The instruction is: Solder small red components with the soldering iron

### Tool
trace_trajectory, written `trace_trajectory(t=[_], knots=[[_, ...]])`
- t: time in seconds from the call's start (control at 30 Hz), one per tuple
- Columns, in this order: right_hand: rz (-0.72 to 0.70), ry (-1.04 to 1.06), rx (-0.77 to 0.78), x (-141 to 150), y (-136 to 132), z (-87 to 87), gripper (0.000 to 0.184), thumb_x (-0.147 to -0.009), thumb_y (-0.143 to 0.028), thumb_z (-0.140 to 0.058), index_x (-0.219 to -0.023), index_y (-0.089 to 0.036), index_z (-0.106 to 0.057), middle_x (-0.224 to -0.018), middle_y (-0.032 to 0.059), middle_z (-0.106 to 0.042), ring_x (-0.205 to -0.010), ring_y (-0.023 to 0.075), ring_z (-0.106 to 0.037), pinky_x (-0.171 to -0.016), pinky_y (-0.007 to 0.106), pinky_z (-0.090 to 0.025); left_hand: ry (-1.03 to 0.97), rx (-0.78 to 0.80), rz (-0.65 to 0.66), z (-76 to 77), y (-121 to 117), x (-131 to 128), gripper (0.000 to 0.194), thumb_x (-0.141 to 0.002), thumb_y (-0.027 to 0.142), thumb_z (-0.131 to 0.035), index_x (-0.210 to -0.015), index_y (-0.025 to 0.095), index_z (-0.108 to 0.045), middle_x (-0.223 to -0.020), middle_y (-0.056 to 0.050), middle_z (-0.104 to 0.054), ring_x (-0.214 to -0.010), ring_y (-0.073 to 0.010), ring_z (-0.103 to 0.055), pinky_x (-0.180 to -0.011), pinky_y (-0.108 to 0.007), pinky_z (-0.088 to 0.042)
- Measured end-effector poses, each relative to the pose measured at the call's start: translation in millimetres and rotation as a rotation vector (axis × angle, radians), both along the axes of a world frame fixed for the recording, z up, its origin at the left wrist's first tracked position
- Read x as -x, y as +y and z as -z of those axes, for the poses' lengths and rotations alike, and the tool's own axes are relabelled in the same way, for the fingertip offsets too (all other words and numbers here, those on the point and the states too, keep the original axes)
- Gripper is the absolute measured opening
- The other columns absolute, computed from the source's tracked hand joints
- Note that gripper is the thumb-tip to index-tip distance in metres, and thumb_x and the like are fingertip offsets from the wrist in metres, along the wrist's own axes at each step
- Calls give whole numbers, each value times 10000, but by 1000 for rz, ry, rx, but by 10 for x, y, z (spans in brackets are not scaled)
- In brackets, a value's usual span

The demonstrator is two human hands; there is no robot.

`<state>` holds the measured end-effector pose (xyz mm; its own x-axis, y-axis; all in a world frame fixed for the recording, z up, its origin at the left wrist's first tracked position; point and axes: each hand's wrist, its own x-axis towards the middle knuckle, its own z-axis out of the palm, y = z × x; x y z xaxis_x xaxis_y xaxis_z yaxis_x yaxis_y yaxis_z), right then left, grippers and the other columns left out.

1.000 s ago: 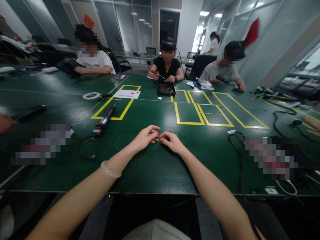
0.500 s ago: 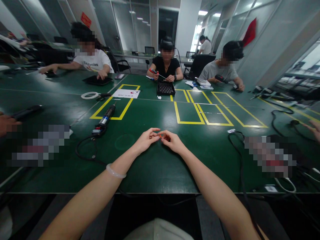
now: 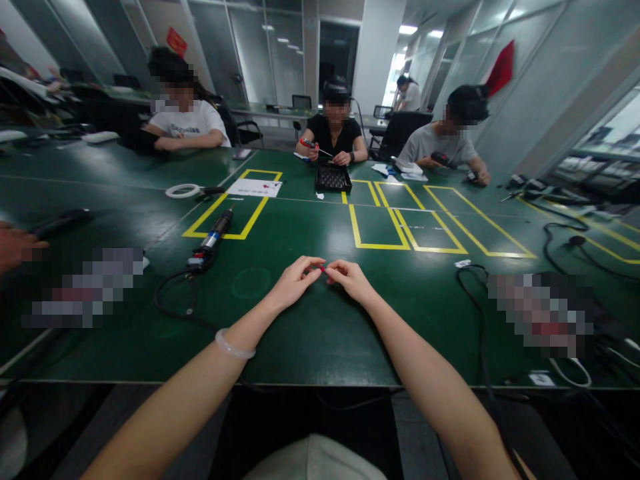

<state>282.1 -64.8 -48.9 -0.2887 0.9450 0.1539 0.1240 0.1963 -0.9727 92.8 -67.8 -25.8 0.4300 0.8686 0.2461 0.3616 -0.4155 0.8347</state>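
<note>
My left hand [image 3: 296, 281] and my right hand [image 3: 350, 281] meet fingertip to fingertip just above the green table [image 3: 310, 347]. Pinched between them is a small red piece [image 3: 323, 269], mostly covered by the fingers and too small to name. Both hands are closed, with thumbs against forefingers. On my left wrist sits a pale translucent bangle [image 3: 235, 345]. An electric screwdriver [image 3: 215, 233] with a black cable lies on the table, to the left of and beyond my left hand.
Yellow tape outlines [image 3: 380, 247] mark the table ahead. Across it, a person holds a red-handled tool over a black tray [image 3: 333, 179]. A printed sheet [image 3: 255, 187] and a white ring [image 3: 183, 191] lie left. Black cable [image 3: 481, 320] runs along the right. Other people sit opposite.
Between my fingertips the small piece has turned slightly and shows more red. My hands stay almost in place. The person at far left has drawn their arms in with a dark flat object.
</note>
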Motion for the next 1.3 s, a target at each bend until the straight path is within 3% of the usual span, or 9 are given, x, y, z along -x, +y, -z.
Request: trace_trajectory(t=[0.13,0.37,0.6,0.77,1.1,1.3], knots=[[18,-26,-23,-25,-10,-39,350,-825,-472,-562,-767,-132,-623,-631,16,-639,-603,124,-564,-647,256,-450,35,-46,15,-34,-46,-28,309,-794,291,-581,-1095,226,-595,-1054,-60,-589,-898,-180,-590,-678,-275,-471],[4,-34,-41,-16,-14,-70,318,-848,-445,-531,-752,-149,-595,-616,7,-615,-591,118,-550,-634,250,-438,10,-26,-24,-56,-28,-13,169,-807,278,-560,-956,210,-603,-918,-39,-632,-838,-176,-602,-693,-288,-459],[-5,122,-18,6,16,-44,305,-765,-381,-620,-973,-177,-530,-685,-15,-590,-595,117,-548,-615,258,-452,5,-6,-74,-52,7,-12,206,-825,334,-557,-968,195,-608,-928,-41,-647,-814,-170,-597,-673,-274,-440],[-36,132,-32,9,1,-45,274,-751,-347,-648,-949,-173,-570,-723,-7,-609,-610,108,-554,-617,249,-452,-4,68,-65,-2,45,11,281,-851,385,-519,-990,159,-611,-923,-46,-652,-807,-162,-590,-705,-265,-436],[-67,160,25,7,3,-26,276,-757,-401,-666,-846,-147,-605,-693,20,-652,-626,121,-595,-651,272,-487,-14,153,-18,66,72,15,321,-882,439,-443,-852,150,-579,-741,-11,-613,-681,-131,-562,-661,-245,-422],[-56,151,37,28,-4,-17,276,-755,-413,-662,-838,-156,-604,-739,15,-642,-651,116,-585,-657,265,-488,-20,118,-38,28,43,28,307,-862,437,-482,-864,150,-588,-754,-19,-622,-688,-135,-571,-666,-251,-436]])
